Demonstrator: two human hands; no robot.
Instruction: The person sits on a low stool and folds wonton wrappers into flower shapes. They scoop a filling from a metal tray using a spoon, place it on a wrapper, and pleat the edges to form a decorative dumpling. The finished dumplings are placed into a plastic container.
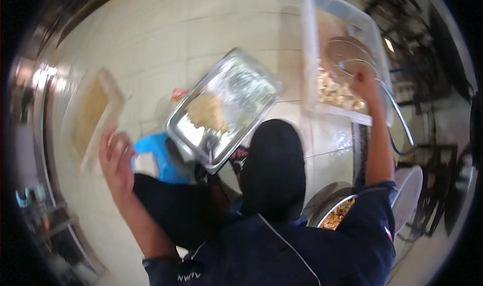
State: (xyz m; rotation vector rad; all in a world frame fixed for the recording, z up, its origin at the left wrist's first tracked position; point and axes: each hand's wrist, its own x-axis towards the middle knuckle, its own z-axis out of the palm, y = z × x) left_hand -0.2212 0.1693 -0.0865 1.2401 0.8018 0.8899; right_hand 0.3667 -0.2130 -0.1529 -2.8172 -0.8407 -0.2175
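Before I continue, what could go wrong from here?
The strainer at your right hand has a handle reaching past the bin; a snag might tip it. The tray, with a powder heap, lies beside your feet; a foot could knock it. The bowl of brown pieces sits near your right sleeve, which might bump it.

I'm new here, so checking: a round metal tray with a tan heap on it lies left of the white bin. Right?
Not quite: the head view shows the metal tray is rectangular, not round. It does have the tan heap on it and lies left of the white bin.
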